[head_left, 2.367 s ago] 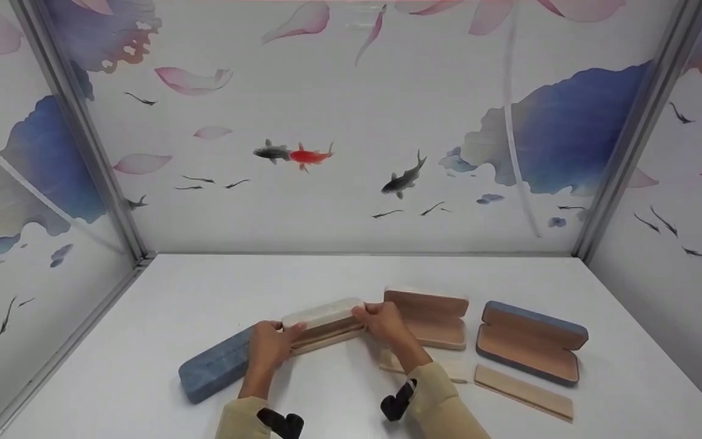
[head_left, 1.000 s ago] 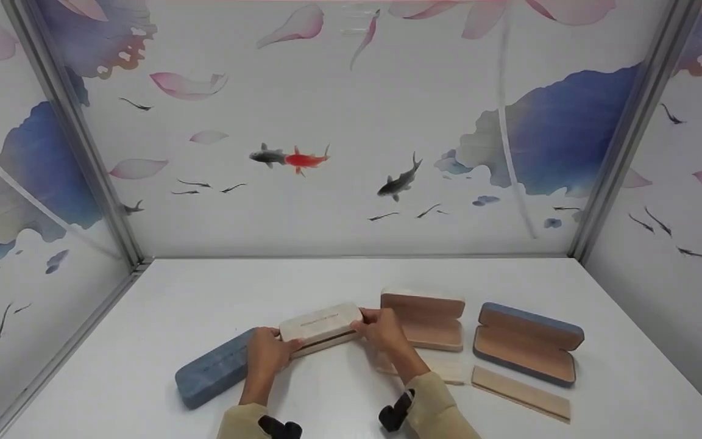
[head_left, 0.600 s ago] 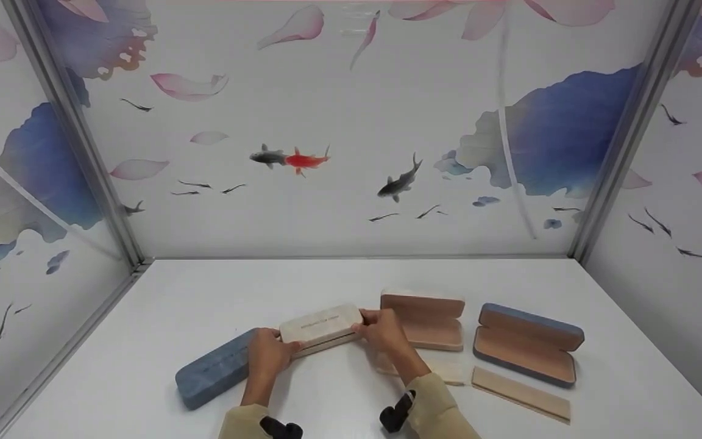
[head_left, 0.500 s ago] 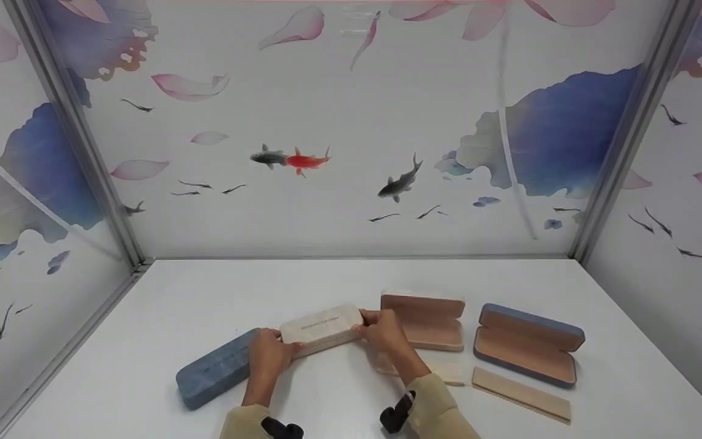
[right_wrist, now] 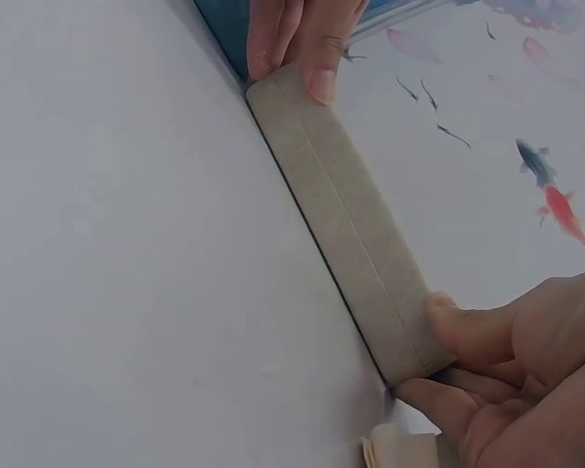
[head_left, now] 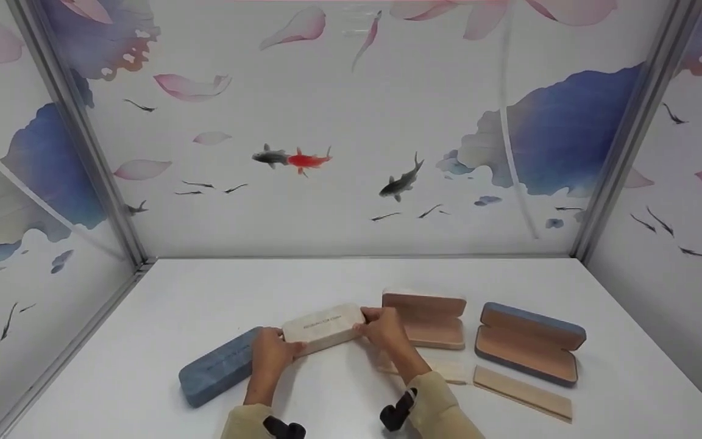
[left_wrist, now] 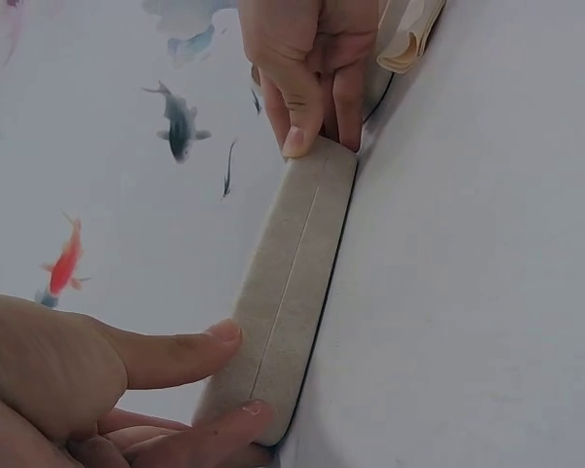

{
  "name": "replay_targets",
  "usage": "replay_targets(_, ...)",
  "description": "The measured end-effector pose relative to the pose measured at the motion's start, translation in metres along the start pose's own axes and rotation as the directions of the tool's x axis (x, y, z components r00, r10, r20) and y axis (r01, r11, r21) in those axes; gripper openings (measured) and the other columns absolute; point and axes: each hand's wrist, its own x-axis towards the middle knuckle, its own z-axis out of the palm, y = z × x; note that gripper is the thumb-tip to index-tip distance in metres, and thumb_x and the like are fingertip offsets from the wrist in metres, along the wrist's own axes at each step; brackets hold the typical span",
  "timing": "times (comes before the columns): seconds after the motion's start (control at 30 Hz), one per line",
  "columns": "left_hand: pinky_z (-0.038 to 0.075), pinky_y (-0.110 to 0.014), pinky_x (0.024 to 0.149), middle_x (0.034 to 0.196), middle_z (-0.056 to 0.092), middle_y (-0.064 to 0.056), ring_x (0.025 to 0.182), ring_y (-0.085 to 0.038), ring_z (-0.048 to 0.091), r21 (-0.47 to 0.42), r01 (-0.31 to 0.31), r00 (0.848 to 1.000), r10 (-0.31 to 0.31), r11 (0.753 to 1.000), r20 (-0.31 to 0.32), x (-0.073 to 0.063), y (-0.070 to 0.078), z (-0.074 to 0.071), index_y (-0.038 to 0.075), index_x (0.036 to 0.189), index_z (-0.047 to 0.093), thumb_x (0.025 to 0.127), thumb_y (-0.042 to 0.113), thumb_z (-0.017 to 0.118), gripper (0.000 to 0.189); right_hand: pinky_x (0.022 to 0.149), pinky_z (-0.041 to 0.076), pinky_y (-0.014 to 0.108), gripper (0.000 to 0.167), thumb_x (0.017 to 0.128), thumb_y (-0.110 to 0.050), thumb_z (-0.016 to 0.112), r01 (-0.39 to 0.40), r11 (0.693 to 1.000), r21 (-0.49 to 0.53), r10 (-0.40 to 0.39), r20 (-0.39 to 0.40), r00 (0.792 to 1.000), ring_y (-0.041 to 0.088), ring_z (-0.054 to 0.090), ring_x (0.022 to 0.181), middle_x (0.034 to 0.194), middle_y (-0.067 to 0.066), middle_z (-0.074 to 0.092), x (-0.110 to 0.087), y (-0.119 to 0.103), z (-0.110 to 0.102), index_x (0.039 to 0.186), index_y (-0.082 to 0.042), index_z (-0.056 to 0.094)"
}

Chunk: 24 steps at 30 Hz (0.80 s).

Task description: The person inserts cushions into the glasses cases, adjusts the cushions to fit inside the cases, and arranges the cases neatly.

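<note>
A cream glasses case [head_left: 323,329] with printed lettering on its lid lies closed on the white table, at a slant. My left hand [head_left: 270,358] grips its left end, and my right hand [head_left: 386,332] pinches the right end. In the left wrist view, the thumb and a finger of the left hand [left_wrist: 68,380] press the front of the cream case [left_wrist: 283,283], whose seam is a thin line. From the right wrist, the case [right_wrist: 351,224] shows the same closed seam. A closed blue glasses case [head_left: 220,369] sits beside my left hand, partly covered by it.
Right of my hands stands an open cream case [head_left: 435,332] with a brown lining. An open blue case [head_left: 531,350] is farther right. A folded beige cloth [head_left: 521,393] lies before it, and a paler cloth [head_left: 448,369] is partly behind my right forearm. Printed panels wall the table.
The cream case's lid has come down: its gap, wide at first, narrowed and is now gone. Both hands have stayed at the ends. The other cases and cloths have not moved.
</note>
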Motion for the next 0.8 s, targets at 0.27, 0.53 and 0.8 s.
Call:
replay_targets(0.27,0.054,-0.051,0.096,0.129,0.060,-0.036,0.119,-0.045,0.062,-0.032,0.032,0.999,-0.030,0.999,0.045,0.001,0.010,-0.012,-0.019,0.129,0.054,0.093,0.013,0.069,0.051,0.095,0.057,0.039,0.044,0.091,-0.005,0.070,-0.060,0.995,0.075,0.063,-0.032,0.998,0.033,0.062,0.123,0.136,0.023,0.062,-0.001,-0.013,-0.004,0.132,0.005,0.061)
replay_targets(0.53,0.052,-0.051,0.097,0.123,0.065,-0.032,0.112,-0.042,0.066,-0.040,0.045,0.999,-0.044,0.998,0.028,0.000,0.013,-0.021,-0.013,0.129,0.059,0.100,0.026,0.060,0.049,0.097,0.055,0.048,0.039,0.097,-0.019,0.065,-0.085,0.985,0.150,0.086,-0.003,0.996,0.041,0.063,0.121,0.132,0.024,0.063,-0.004,-0.018,-0.013,0.129,0.004,0.062)
replay_targets(0.8,0.059,-0.033,0.068,0.114,0.071,-0.027,0.081,-0.027,0.074,-0.135,0.094,0.995,-0.090,0.986,0.034,0.001,0.024,-0.017,-0.006,0.131,0.060,0.100,0.028,0.061,0.047,0.099,0.053,0.052,0.042,0.102,-0.022,0.057,-0.037,0.979,0.202,0.036,0.012,0.999,0.043,0.061,0.123,0.136,0.027,0.059,-0.006,-0.028,-0.020,0.133,0.007,0.056)
